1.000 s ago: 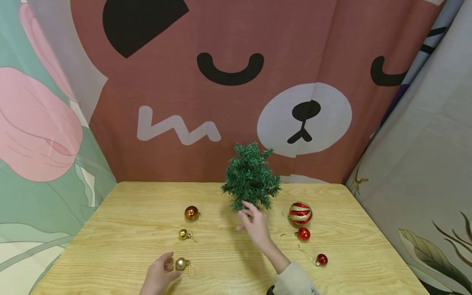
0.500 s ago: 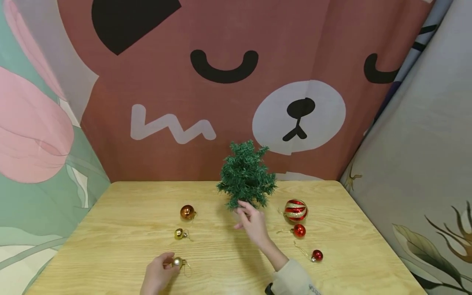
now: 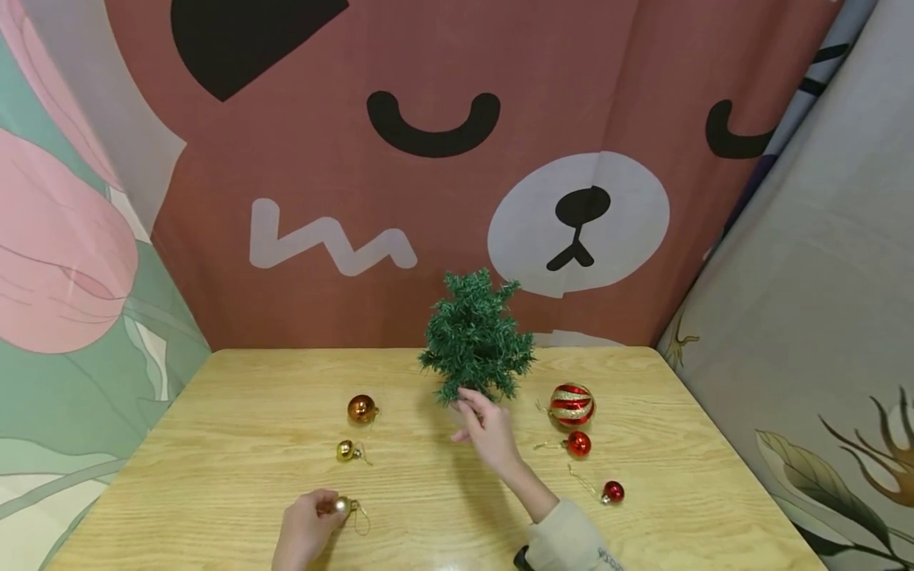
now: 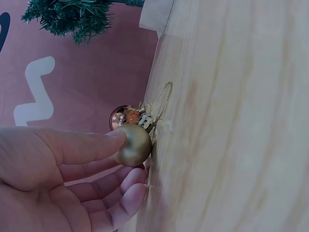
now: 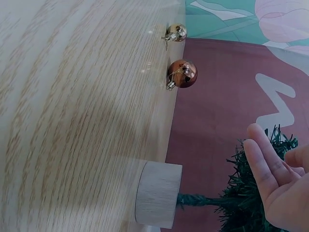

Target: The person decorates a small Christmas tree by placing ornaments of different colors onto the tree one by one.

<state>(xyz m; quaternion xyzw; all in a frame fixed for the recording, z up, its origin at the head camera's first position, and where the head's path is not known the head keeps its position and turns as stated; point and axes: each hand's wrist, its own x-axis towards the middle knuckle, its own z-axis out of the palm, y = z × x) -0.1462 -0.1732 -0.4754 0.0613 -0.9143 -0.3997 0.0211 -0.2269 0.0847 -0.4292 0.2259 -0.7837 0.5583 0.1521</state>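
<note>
My left hand (image 3: pixel 305 523) pinches a small matte gold bauble (image 4: pixel 135 146) between thumb and fingers, low at the table's front left. Its metal cap and gold string loop point away from the fingers. The right hand (image 3: pixel 489 434) is at the lower left branches of a small green artificial Christmas tree (image 3: pixel 477 337), its fingertips overlapping the branch tips. Two of its fingers (image 5: pixel 264 162) stretch out straight in the right wrist view; whether the thumb and index finger grip a branch I cannot tell. The tree stands on a pale round wooden base (image 5: pixel 159 194).
Behind the left hand lie a shiny gold bauble (image 3: pixel 346 450) and a larger copper one (image 3: pixel 361 408). Right of the tree are a striped red-and-gold ball (image 3: pixel 572 405), a red bauble (image 3: pixel 578 444) and a smaller dark red one (image 3: pixel 612 492). A printed curtain (image 3: pixel 321 309) hangs behind the wooden table (image 3: pixel 236 444).
My left hand has closed its fingers and thumb on the matte gold bauble, which it was only beside before. The right hand stays at the tree. The head view has shifted slightly.
</note>
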